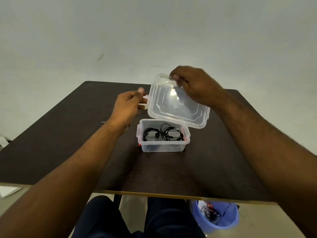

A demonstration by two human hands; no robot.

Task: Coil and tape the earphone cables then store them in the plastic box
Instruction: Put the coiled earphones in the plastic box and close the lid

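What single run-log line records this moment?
right hand: grips lid | left hand: at lid edge | box: open, earphone cables inside

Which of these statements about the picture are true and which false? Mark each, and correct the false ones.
1. The lid is clipped onto the plastic box. False: both hands hold it above the open box.
2. Black earphone cables lie inside the box. True.
3. The right hand grips the lid's far edge. True.
4. The blue bin stands on the table. False: it stands on the floor, below the table's edge.
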